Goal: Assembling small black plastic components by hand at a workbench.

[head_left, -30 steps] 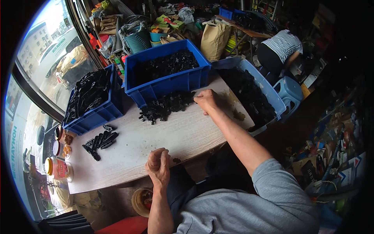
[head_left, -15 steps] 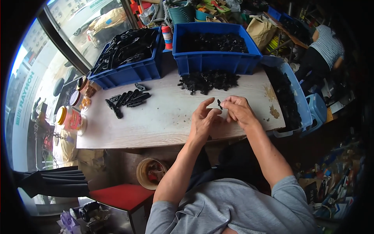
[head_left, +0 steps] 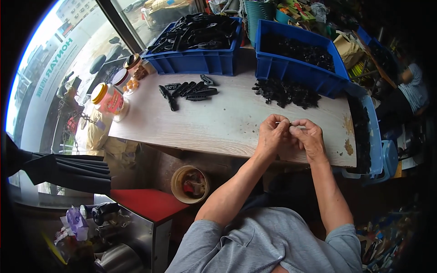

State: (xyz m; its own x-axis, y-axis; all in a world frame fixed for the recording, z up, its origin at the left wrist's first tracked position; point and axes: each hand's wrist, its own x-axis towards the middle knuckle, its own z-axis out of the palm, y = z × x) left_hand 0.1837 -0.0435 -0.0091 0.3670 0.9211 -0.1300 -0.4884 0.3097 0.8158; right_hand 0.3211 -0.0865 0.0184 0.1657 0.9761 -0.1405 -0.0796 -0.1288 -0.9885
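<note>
The person wears a soft grey shirt [head_left: 273, 236] with short, loose sleeves [head_left: 193, 245] that end around the elbows, its cloth creased and puckered across the chest, where a small crooked fold or pocket edge, hard to tell which, shows on the left side. Dark trousers [head_left: 284, 196], nearly black in the shade, show beyond the shirt. Both forearms [head_left: 232, 186] and hands [head_left: 271, 136] are bare.

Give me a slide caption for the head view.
Left hand and right hand meet at a small dark part above the worktable, near a pile of black pieces.
</note>
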